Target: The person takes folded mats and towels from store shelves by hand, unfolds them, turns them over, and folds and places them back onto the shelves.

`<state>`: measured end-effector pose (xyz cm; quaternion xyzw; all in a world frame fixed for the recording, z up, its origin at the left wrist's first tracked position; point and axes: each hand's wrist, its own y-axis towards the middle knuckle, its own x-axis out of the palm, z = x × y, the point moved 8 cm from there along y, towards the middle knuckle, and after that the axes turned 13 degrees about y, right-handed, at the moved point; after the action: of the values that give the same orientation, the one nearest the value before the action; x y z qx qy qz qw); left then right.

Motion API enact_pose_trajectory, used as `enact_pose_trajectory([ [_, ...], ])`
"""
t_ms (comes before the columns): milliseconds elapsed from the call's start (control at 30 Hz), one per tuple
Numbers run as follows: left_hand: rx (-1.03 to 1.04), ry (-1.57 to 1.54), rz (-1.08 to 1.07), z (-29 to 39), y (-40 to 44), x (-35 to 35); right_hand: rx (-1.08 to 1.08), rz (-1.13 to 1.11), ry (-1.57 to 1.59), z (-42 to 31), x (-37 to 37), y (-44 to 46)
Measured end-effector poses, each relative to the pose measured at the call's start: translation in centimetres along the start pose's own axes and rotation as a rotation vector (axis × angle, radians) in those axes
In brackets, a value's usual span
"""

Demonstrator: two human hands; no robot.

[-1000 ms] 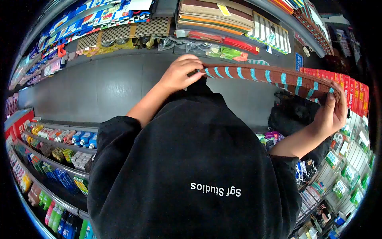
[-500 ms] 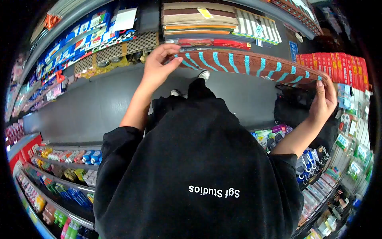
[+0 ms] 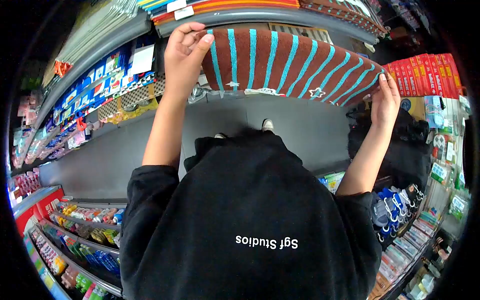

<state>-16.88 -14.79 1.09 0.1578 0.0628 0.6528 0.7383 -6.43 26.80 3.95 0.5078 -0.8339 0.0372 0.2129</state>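
Note:
A brown mat (image 3: pixel 290 62) with turquoise stripes and small white star outlines hangs stretched between my two hands, its broad face turned toward me. My left hand (image 3: pixel 185 57) pinches its upper left corner between thumb and fingers. At the far right end, my right hand (image 3: pixel 385 100) grips the other corner, the thumb on the near side. Just beyond the mat is a shelf edge (image 3: pixel 225 18). A stack of similar brown striped mats (image 3: pixel 345 12) lies on that shelf, toward the right.
Pale folded mats (image 3: pixel 97 27) fill the upper left shelf. Red boxed packs (image 3: pixel 422 75) stand at the right, near hanging packaged goods (image 3: pixel 440 172). Low racks of small bottles and packets (image 3: pixel 85 240) line the lower left. Grey floor (image 3: pixel 120 155) runs through the aisle around my shoes.
Both hands have moved up in view, lifting the mat toward the upper shelf. The mat went from nearly edge-on to showing its striped face. My grip at both ends stays.

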Motion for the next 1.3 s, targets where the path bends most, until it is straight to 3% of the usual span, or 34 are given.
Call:
enact_pose_trajectory([
  [100,-0.068,0.109,-0.005,-0.5,1.1,1.8,0.064,0.021,-0.034,1.2,-2.5,1.9],
  [167,-0.092,0.252,-0.057,-0.2,1.3,3.0,0.016,0.117,-0.255,0.6,-4.0,2.9],
  [233,-0.113,0.349,-0.152,-0.4,1.5,4.6,0.149,0.034,-0.317,0.0,-4.7,3.6],
  [333,-0.303,0.646,-0.259,-0.2,1.4,6.4,0.218,-0.049,-0.152,-0.6,-5.3,4.4],
  [400,-0.324,0.586,-0.272,-0.4,1.9,8.1,0.256,-0.206,0.002,-0.8,-5.6,5.4],
  [467,-0.378,0.581,-0.307,-0.5,2.2,9.3,0.251,-0.193,0.017,-1.0,-5.9,6.2],
  [767,-0.216,0.784,-0.368,0.0,3.2,15.0,0.139,-0.312,0.229,-3.0,-9.0,9.6],
  [800,-0.216,0.761,-0.375,-0.3,2.7,15.8,0.080,-0.163,0.134,-3.1,-10.2,10.0],
  [900,-0.303,0.710,-0.360,-2.1,1.0,16.8,0.189,-0.108,-0.011,-1.6,-12.9,11.2],
  [1033,-0.248,0.727,-0.280,-3.0,-0.2,17.4,0.262,-0.182,-0.016,-1.3,-13.1,11.6],
  [1100,-0.147,1.019,-0.329,-2.2,-0.7,18.0,0.277,-0.196,-0.034,-1.6,-12.7,11.5],
  [1133,-0.222,1.074,-0.340,-2.0,-1.1,18.2,0.309,-0.192,-0.085,-1.9,-12.7,11.5],
  [1267,-0.247,1.094,-0.395,0.2,-0.9,19.3,0.307,-0.199,-0.110,-4.0,-12.2,12.1],
  [1300,-0.113,1.059,-0.391,1.7,0.2,20.0,0.272,-0.205,-0.102,-4.9,-12.2,12.6],
])
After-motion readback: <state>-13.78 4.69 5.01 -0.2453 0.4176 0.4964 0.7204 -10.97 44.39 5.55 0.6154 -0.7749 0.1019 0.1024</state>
